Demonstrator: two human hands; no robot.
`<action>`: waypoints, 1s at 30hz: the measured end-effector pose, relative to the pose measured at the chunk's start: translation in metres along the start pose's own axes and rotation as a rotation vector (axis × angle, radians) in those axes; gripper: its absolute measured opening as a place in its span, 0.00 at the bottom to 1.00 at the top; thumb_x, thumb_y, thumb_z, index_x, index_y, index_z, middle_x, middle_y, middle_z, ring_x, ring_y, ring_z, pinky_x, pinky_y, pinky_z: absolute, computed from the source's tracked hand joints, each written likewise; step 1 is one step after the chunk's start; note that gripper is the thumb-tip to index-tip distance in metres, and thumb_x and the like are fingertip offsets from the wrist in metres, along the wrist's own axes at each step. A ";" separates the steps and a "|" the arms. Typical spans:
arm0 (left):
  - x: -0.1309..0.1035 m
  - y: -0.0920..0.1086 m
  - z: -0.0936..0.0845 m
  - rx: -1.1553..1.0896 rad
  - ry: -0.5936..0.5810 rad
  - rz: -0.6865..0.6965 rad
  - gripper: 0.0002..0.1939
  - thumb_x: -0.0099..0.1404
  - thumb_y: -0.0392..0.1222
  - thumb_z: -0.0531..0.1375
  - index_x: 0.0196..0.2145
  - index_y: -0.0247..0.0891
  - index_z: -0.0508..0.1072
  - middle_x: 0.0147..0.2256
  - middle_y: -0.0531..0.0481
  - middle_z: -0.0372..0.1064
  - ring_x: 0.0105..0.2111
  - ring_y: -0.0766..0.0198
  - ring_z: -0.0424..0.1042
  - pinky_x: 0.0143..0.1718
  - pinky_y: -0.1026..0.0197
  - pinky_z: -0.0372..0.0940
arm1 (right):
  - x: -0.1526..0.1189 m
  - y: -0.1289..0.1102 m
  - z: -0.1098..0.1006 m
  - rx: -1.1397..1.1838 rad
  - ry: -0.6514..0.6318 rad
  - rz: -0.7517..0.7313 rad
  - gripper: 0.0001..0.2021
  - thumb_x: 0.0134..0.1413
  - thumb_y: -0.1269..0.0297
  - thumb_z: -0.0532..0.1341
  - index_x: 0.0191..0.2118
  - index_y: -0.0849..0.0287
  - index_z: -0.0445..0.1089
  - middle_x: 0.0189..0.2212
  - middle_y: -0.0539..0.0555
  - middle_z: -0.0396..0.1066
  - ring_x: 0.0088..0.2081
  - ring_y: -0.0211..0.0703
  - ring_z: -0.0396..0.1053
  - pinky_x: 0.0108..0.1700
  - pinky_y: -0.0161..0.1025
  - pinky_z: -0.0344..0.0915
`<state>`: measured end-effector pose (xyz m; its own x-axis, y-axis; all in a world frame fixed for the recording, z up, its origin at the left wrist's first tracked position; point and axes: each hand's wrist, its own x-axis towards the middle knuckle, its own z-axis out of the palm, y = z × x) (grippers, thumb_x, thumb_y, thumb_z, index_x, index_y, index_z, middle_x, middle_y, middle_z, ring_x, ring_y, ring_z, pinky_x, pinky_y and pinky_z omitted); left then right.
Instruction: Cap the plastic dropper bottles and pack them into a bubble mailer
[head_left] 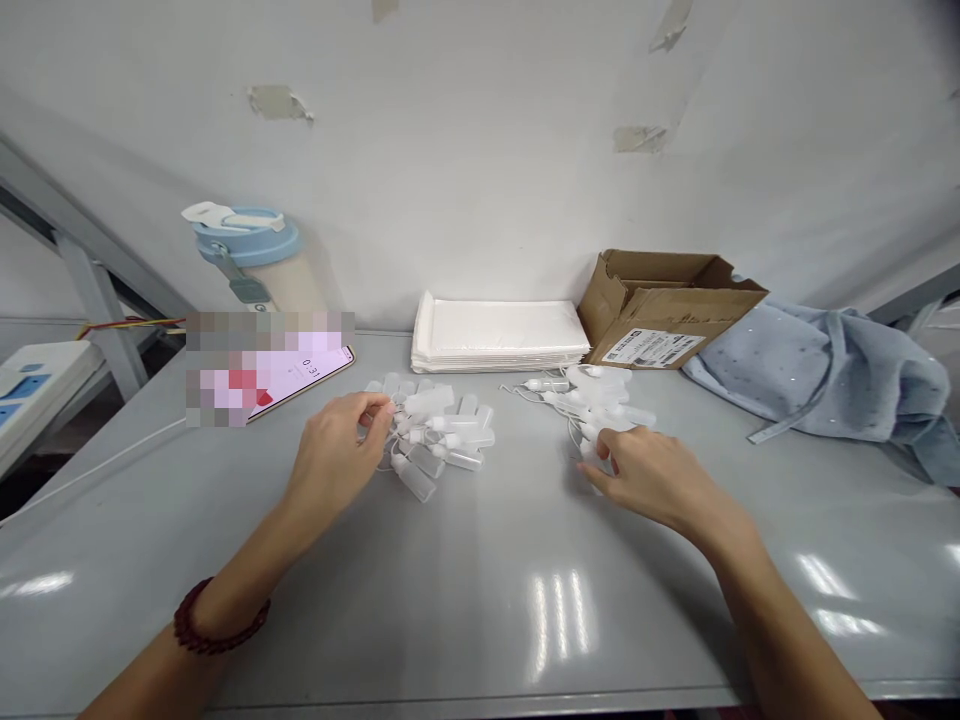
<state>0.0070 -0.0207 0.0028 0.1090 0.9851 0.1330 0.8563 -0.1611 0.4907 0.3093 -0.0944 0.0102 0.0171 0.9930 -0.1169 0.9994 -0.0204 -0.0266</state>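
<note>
Two piles of small translucent plastic bottles with white caps and thin cords lie on the grey table. My left hand (341, 445) is at the left edge of the left pile (450, 430), its thumb and index finger pinched together; what lies between the fingertips is too small to make out. At the near side of the right pile (600, 390), my right hand (645, 468) reaches in with thumb and index finger apart, close to a bottle and its cord. Part of that bottle is hidden behind the fingers.
White flat packets (499, 335) are stacked against the wall, beside an open cardboard box (660, 310). Blue-grey cloth (832, 390) lies at the right. A phone (300, 375) and a blue-lidded cup (277, 265) stand at the left, near a power strip (45, 385).
</note>
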 end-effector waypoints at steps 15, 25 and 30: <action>-0.033 0.023 0.010 -0.298 0.003 0.541 0.09 0.66 0.36 0.52 0.44 0.39 0.66 0.31 0.51 0.68 0.33 0.63 0.65 0.35 0.62 0.62 | -0.009 -0.037 0.001 0.416 0.296 -0.429 0.05 0.53 0.64 0.54 0.32 0.60 0.63 0.23 0.49 0.61 0.23 0.37 0.60 0.26 0.34 0.57; -0.039 0.025 0.015 -0.421 -0.202 0.486 0.07 0.66 0.39 0.54 0.38 0.39 0.71 0.27 0.53 0.66 0.27 0.67 0.63 0.29 0.65 0.60 | -0.017 -0.064 0.015 0.448 0.305 -0.665 0.03 0.50 0.69 0.55 0.30 0.61 0.65 0.24 0.51 0.60 0.24 0.37 0.57 0.23 0.33 0.55; -0.039 0.028 0.011 -0.453 -0.250 0.432 0.07 0.66 0.39 0.53 0.35 0.39 0.71 0.26 0.55 0.65 0.25 0.69 0.62 0.28 0.66 0.59 | -0.018 -0.064 0.017 0.405 0.308 -0.670 0.04 0.50 0.68 0.55 0.29 0.62 0.65 0.24 0.51 0.60 0.23 0.37 0.56 0.23 0.33 0.54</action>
<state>0.0323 -0.0629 0.0020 0.5545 0.8020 0.2219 0.4192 -0.4996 0.7581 0.2447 -0.1127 -0.0034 -0.5106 0.7958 0.3256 0.7141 0.6034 -0.3549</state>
